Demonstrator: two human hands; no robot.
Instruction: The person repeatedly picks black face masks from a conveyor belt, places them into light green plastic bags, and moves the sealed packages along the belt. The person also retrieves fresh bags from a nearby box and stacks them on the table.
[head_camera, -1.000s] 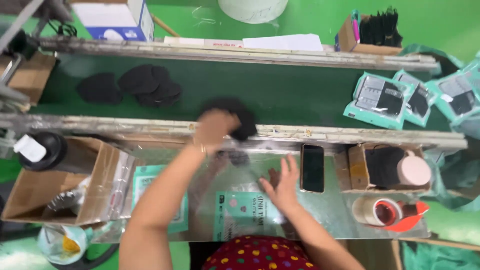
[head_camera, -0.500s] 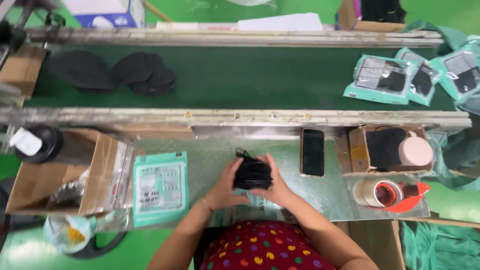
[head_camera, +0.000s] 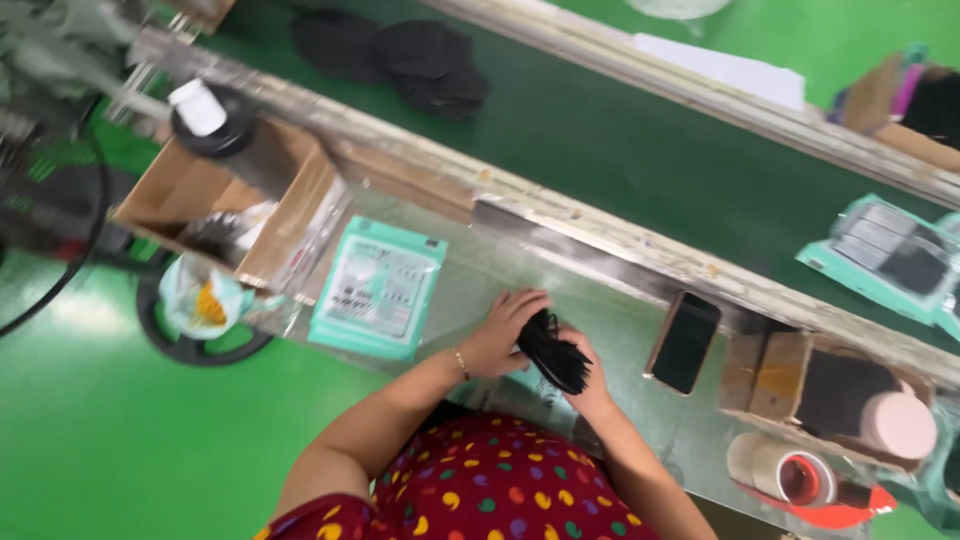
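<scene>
Centre of frame, on the shiny metal worktop (head_camera: 470, 290): a stack of black face masks (head_camera: 552, 350) is pinched between both hands, edge-on to the camera and slightly fanned. Left hand (head_camera: 500, 335) is curled against the stack's left face, fingers closed around its upper edge; right hand (head_camera: 590, 385) cups it from the right and below, mostly covered by the stack, so its finger positions cannot be read. Judgement: the stack is light, soft and compressible; loose layers will slide against one another and splay if held at one corner. Best grip looks like flat pressure on the two broad faces near the middle, as the hands do now, not by the ear loops. Going down in size around it: the dark green conveyor belt (head_camera: 640, 140) runs diagonally through the upper frame with more black masks (head_camera: 400, 55) at upper left; cardboard box (head_camera: 250, 200) at left; teal printed pouch (head_camera: 378, 288) lying flat left of the hands; black phone (head_camera: 686, 342) just right of them; tape roll (head_camera: 775, 468) at lower right. Hard to make out: mask count, loops, and whatever lies under the hands; the right box contents are blurred.
</scene>
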